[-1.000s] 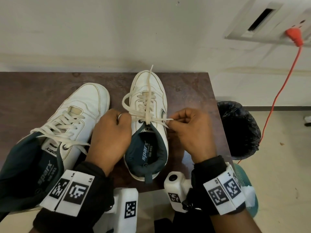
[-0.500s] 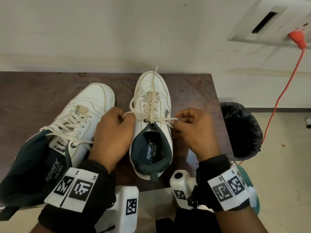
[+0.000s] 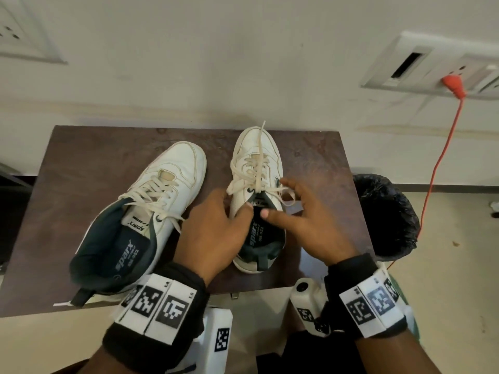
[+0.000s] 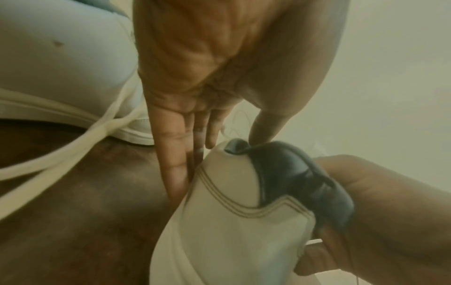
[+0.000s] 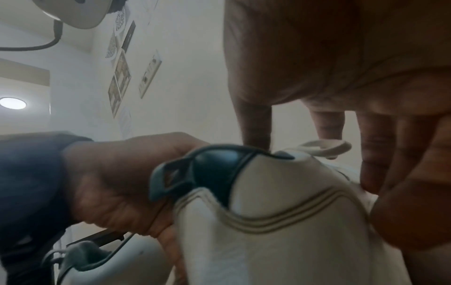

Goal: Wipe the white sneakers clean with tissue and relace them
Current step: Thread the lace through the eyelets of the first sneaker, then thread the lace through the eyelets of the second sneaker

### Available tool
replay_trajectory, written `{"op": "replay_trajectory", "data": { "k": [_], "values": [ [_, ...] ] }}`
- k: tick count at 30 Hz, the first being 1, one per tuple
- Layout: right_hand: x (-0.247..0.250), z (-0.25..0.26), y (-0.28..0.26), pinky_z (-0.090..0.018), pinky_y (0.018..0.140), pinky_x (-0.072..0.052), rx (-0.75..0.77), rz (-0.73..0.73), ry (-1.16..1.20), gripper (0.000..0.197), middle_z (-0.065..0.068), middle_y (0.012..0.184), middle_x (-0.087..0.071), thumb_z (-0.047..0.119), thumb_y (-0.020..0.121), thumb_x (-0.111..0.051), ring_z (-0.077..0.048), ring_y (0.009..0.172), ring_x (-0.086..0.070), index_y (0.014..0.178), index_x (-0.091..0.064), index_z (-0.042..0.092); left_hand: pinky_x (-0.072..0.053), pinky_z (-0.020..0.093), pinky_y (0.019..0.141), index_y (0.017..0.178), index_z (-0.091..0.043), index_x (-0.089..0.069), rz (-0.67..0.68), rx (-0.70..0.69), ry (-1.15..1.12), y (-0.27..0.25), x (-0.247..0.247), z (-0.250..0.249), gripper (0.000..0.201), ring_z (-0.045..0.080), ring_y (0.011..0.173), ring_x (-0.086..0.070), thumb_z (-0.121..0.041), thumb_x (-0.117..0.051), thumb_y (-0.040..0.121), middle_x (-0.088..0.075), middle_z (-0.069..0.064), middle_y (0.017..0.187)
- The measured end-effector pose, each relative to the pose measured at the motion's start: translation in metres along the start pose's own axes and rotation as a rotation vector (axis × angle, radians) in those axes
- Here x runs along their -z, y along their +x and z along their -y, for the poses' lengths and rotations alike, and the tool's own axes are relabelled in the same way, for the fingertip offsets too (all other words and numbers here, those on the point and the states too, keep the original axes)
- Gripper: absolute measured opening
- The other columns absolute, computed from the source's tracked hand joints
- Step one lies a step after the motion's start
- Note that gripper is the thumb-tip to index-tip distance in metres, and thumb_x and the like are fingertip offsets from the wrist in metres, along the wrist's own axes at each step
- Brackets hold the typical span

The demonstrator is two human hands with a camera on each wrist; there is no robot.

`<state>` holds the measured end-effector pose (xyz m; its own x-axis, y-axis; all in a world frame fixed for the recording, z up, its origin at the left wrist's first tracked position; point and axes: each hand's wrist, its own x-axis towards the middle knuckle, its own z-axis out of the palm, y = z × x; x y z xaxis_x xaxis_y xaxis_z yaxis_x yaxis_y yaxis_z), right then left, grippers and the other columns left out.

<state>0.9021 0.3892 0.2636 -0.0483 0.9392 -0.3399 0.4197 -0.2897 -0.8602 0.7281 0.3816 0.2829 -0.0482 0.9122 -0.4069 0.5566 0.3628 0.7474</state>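
Two white sneakers with dark green linings stand on a brown table (image 3: 89, 157). The left sneaker (image 3: 172, 171) (image 4: 61, 67) is laced, its ends loose. The right sneaker (image 3: 253, 147) (image 4: 231, 221) (image 5: 280, 192) is laced, with one lace end lying over its toe and a loose lace loop (image 3: 289, 198) (image 5: 327, 146) at its right side. My left hand (image 3: 216, 230) (image 4: 185, 154) lies with straight fingers along that sneaker's left side, thumb on the collar. My right hand (image 3: 302, 220) (image 5: 317, 125) has spread fingers beside the loop and its thumb over the opening. Neither hand holds a lace.
A bin lined with a black bag (image 3: 386, 217) stands on the floor just right of the table. A red cable (image 3: 442, 157) hangs from a wall socket panel (image 3: 432, 68) above it. The table's near edge is close under my wrists.
Both hands pinched the right sneaker's laces and pulled them outward before; they have let go and now rest at the shoe's collar. The view has pulled back.
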Motion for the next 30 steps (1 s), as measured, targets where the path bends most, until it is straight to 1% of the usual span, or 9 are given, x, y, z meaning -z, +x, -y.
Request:
{"op": "replay_trajectory", "data": {
  "k": [2,4,10,13,17,20,23,27,30],
  "values": [
    [-0.004,-0.003,-0.005,-0.028,0.087,-0.054,-0.003,-0.05,-0.068,0.058,0.02,0.109,-0.061,0.022,0.075,-0.077,0.001,0.1,-0.06,0.123,-0.049,0.036,-0.052,0.042,0.088,0.113,-0.027,-0.055,0.001,-0.013,0.016,-0.004,-0.001,-0.001,0.035,0.017,0.099,-0.062,-0.05,-0.054,0.087,-0.064,-0.007,0.11],
    [-0.007,-0.001,-0.011,-0.025,0.083,-0.054,0.021,-0.104,-0.131,0.059,0.015,0.111,-0.063,0.015,0.076,-0.071,0.002,0.097,-0.06,0.129,-0.049,0.029,-0.051,0.043,0.09,0.116,-0.025,-0.055,0.006,-0.016,0.016,-0.006,-0.002,-0.003,0.035,0.018,0.102,-0.061,-0.045,-0.057,0.087,-0.064,-0.005,0.112],
    [-0.001,0.006,-0.022,-0.035,0.078,-0.057,0.047,-0.248,-0.214,0.048,0.017,0.098,-0.061,0.012,0.075,-0.065,-0.008,0.084,-0.065,0.117,-0.053,0.03,-0.053,0.042,0.086,0.106,-0.025,-0.058,0.027,-0.048,-0.04,-0.009,-0.013,-0.007,0.019,0.016,0.095,-0.063,-0.03,-0.059,0.088,-0.066,-0.006,0.103],
    [-0.001,0.004,-0.023,-0.038,0.079,-0.057,0.045,-0.258,-0.231,0.051,0.007,0.105,-0.065,0.013,0.074,-0.064,-0.011,0.087,-0.064,0.122,-0.054,0.026,-0.053,0.043,0.086,0.105,-0.024,-0.058,0.034,-0.062,-0.033,-0.01,-0.017,-0.008,0.018,0.018,0.095,-0.063,-0.027,-0.057,0.088,-0.067,-0.004,0.103],
    [-0.01,0.002,-0.025,-0.039,0.084,-0.054,0.041,-0.313,-0.278,0.048,0.003,0.11,-0.063,0.015,0.076,-0.067,-0.013,0.097,-0.06,0.121,-0.053,0.024,-0.051,0.041,0.092,0.116,-0.022,-0.059,0.04,-0.085,-0.062,-0.011,-0.013,-0.007,0.029,0.017,0.102,-0.062,-0.026,-0.057,0.088,-0.066,-0.004,0.113],
    [-0.021,0.011,-0.029,-0.041,0.09,-0.048,0.096,-0.439,-0.4,0.05,-0.003,0.118,-0.056,0.021,0.077,-0.069,-0.02,0.107,-0.053,0.124,-0.051,0.021,-0.049,0.037,0.092,0.115,-0.022,-0.062,-0.006,-0.158,-0.067,-0.022,-0.004,-0.007,0.025,0.013,0.103,-0.06,-0.024,-0.055,0.09,-0.065,-0.006,0.112],
    [-0.035,0.033,-0.035,-0.041,0.091,-0.047,0.24,-0.532,-0.443,0.043,-0.004,0.117,-0.056,0.022,0.079,-0.068,-0.022,0.108,-0.053,0.12,-0.057,0.018,-0.05,0.04,0.092,0.113,-0.015,-0.065,-0.057,-0.239,-0.059,-0.038,0.011,-0.003,0.023,0.015,0.103,-0.061,-0.02,-0.055,0.092,-0.066,0.001,0.112],
    [-0.064,0.053,-0.042,-0.042,0.085,-0.05,0.395,-0.483,-0.405,0.023,-0.001,0.105,-0.063,0.022,0.081,-0.066,-0.02,0.099,-0.057,0.103,-0.067,0.018,-0.049,0.027,0.09,0.118,-0.022,-0.066,-0.176,-0.333,0.104,-0.055,0.04,0.01,0.027,0.009,0.102,-0.06,-0.023,-0.052,0.095,-0.067,-0.004,0.114],
    [-0.085,0.064,-0.047,-0.038,0.084,-0.049,0.42,-0.408,-0.454,0.016,0.001,0.098,-0.067,0.023,0.084,-0.065,-0.016,0.093,-0.059,0.098,-0.069,0.018,-0.051,0.034,0.087,0.114,-0.022,-0.067,-0.301,-0.352,0.197,-0.062,0.067,0.027,0.025,0.012,0.101,-0.06,-0.022,-0.053,0.094,-0.067,-0.004,0.111]
  ]
}}
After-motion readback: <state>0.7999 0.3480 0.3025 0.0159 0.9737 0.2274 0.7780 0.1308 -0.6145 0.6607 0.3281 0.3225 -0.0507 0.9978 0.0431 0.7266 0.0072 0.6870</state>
